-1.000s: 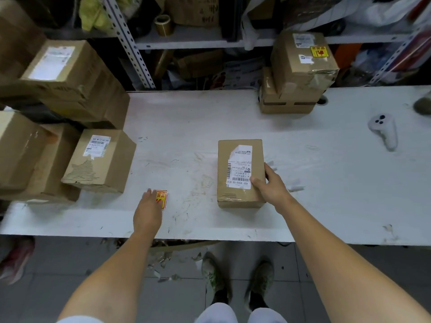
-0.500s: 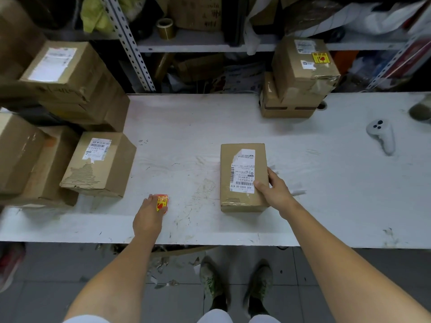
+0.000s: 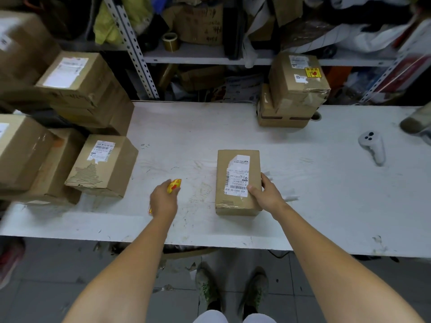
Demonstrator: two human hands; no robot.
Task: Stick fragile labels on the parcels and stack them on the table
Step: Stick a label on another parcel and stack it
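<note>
A small brown parcel (image 3: 235,176) with a white shipping label lies flat on the white table (image 3: 303,183) in front of me. My right hand (image 3: 265,194) grips its near right edge, thumb on top. My left hand (image 3: 163,201) is raised just above the table to the parcel's left and holds a strip of yellow-and-red fragile labels (image 3: 174,184) that sticks out past the fingers. At the back right, two parcels are stacked (image 3: 291,94); the top one carries a yellow fragile label (image 3: 313,72).
Several unlabelled parcels (image 3: 102,164) crowd the table's left end. A white controller (image 3: 373,146) lies at the right. Metal shelving (image 3: 210,54) packed with boxes, bags and a tape roll stands behind the table. My feet stand on the tiled floor below the front edge.
My left hand has lifted the fragile labels off the table and carried them slightly right, towards the parcel. My right hand has stayed on the parcel's edge.
</note>
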